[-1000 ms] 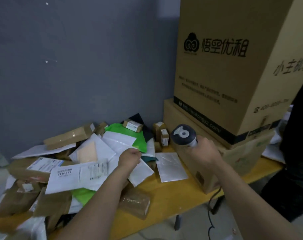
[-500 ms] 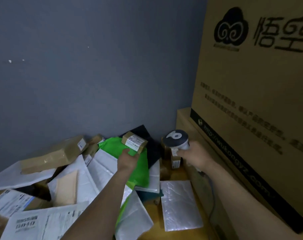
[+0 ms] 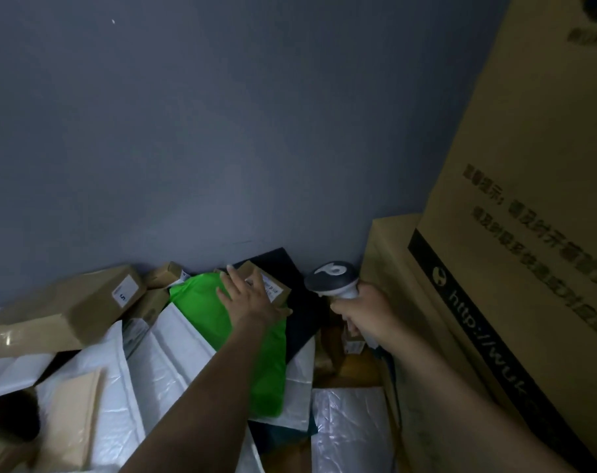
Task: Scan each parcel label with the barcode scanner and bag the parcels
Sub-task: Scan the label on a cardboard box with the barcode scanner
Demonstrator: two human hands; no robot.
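1. The left hand [image 3: 247,298] lies with spread, nearly straight fingers on the small labelled parcel [image 3: 273,289], at the back of the pile near the grey wall [image 3: 222,131].
2. This parcel sits over the edge between the green mailer [image 3: 201,312] and the black mailer [image 3: 285,262].
3. The right hand [image 3: 368,314], fingers curled round the handle, holds the barcode scanner [image 3: 331,276] in the narrow gap beside the stacked cartons [image 3: 495,268].

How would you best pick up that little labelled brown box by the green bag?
Probably from above, pinching its long sides: the box lies flat, label up, on top, narrow enough for one hand. The left hand is spread over it.
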